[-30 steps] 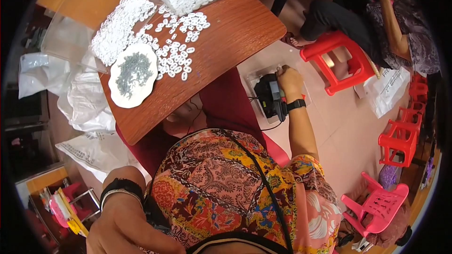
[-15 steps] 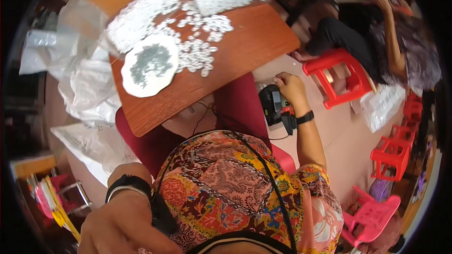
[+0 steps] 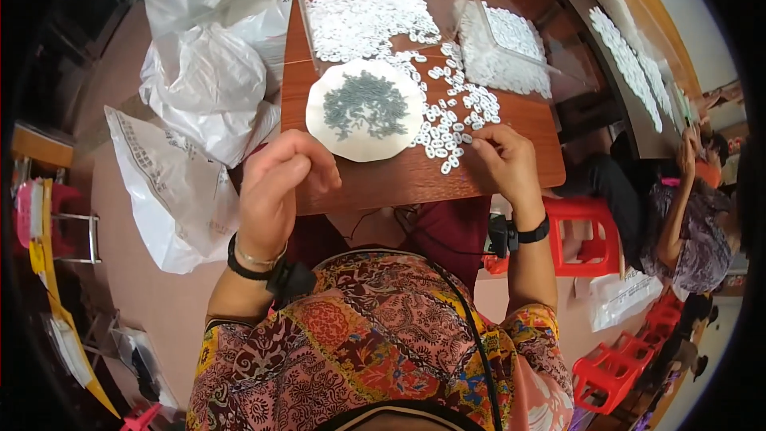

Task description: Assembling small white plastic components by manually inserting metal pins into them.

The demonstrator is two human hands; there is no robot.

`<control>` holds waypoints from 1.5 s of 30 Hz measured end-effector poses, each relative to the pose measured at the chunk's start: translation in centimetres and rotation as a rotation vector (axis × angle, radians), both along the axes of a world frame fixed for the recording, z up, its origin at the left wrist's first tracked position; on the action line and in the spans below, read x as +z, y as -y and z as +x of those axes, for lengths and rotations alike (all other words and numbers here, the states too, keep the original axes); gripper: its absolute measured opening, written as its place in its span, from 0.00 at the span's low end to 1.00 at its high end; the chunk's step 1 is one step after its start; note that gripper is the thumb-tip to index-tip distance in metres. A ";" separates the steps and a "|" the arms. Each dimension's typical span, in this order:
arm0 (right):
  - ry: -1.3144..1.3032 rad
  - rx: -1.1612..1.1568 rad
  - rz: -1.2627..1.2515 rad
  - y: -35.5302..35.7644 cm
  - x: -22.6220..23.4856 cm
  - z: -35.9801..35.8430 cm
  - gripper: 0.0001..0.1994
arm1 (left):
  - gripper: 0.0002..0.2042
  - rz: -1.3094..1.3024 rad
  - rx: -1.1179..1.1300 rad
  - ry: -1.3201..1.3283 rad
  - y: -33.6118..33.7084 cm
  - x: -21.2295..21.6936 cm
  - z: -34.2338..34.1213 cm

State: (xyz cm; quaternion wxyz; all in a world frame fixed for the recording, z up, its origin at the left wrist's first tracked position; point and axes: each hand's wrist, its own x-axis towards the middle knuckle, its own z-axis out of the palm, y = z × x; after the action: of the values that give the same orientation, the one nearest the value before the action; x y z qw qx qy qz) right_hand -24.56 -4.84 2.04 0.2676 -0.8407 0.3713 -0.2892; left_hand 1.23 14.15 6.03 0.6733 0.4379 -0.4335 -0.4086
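Observation:
On the brown table (image 3: 359, 191) lies a pale plate with a wavy rim (image 3: 323, 116), bearing a heap of small grey-green pins (image 3: 367, 100). Loose white oval pieces with holes (image 3: 447, 140) are scattered to its right. My left hand (image 3: 271, 183) hovers by the plate's near left side, fingers curled in toward the thumb; whatever they may hold is hidden. At the near right edge of the loose pieces is my right hand (image 3: 511, 164), its thumb and forefinger brought together beside them. I cannot make out what is between those fingertips.
White pieces also fill a clear-walled area (image 3: 367, 20) behind the plate and a clear box (image 3: 511, 56) at back right. White plastic sacks (image 3: 207, 72) stand left of the table. A red stool (image 3: 586, 239) and a seated person (image 3: 686, 223) are at right.
My left hand has risen from near my body to beside the plate. My right hand has moved from off the table's right side to the loose pieces. The view has shifted.

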 end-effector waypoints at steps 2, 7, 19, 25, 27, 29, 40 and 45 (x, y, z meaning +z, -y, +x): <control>-0.053 0.021 0.017 0.8 -0.7 1.2 0.06 | 0.12 0.115 0.015 -0.079 0.4 -1.3 0.5; -0.257 0.112 0.035 0.8 -0.6 4.4 0.07 | 0.12 0.183 -0.019 -0.102 1.5 -4.1 1.0; -0.402 0.009 -0.426 7.8 -3.0 6.3 0.06 | 0.10 0.339 -0.162 -0.097 2.6 -9.3 -0.5; -0.692 -0.022 -0.472 11.0 -4.4 8.8 0.07 | 0.10 0.365 -0.220 -0.082 2.9 -9.8 -1.1; -0.696 -0.029 -0.499 11.6 -4.7 9.3 0.07 | 0.10 0.380 -0.216 -0.083 2.9 -9.8 -1.1; -0.712 -0.067 -0.515 11.8 -4.7 9.6 0.07 | 0.10 0.380 -0.222 -0.107 2.9 -9.8 -1.0; -0.580 -0.059 -0.242 11.1 -4.2 8.5 0.06 | 0.10 0.362 -0.225 -0.099 3.1 -10.9 -1.1; -0.505 -0.073 -0.056 11.5 -3.8 8.0 0.07 | 0.09 0.358 -0.216 -0.095 3.1 -10.6 -1.1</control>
State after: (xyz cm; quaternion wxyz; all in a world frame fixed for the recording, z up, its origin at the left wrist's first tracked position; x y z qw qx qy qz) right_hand -16.54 -16.34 -1.76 0.1322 -0.8795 0.4483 -0.0896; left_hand 0.12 11.08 -4.55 0.5568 0.4817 -0.3664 -0.5689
